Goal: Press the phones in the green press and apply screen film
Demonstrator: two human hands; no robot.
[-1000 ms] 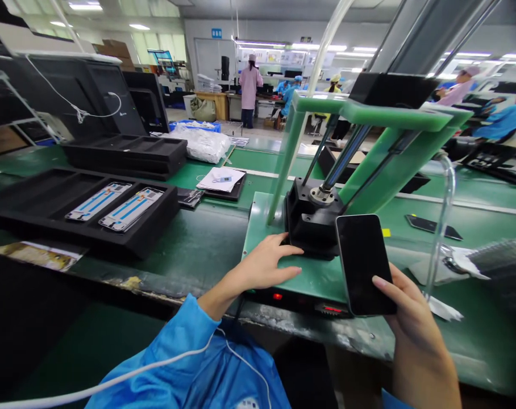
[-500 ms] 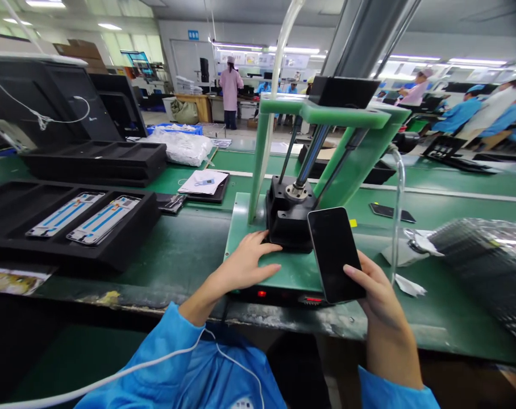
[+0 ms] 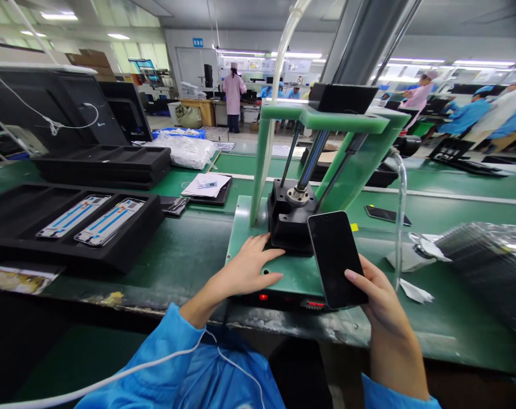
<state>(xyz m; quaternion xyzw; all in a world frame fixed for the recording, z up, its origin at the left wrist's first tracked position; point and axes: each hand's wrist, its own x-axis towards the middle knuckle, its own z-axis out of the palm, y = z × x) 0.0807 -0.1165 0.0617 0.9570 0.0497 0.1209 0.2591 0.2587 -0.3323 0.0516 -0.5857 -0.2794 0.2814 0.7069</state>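
A phone with a dark screen is tilted upright in my right hand, the thumb lying over its lower right front and the fingers behind it. My left hand rests with fingers apart on the green base of the press, its fingertips beside the lower left of the black block. That block sits at the bottom of the press's metal rods, under a green frame. The phone stands in front of the block's right side. Red lights glow on the base's front edge.
On the left, a black foam tray holds two phone frames. Another phone lies behind the clear hose on the right. Stacked clear trays stand at far right. Papers lie left of the press. Several people work in the background.
The whole view has shifted slightly down and right. Both hands keep their places: the left on the press base, the right still holding the phone.
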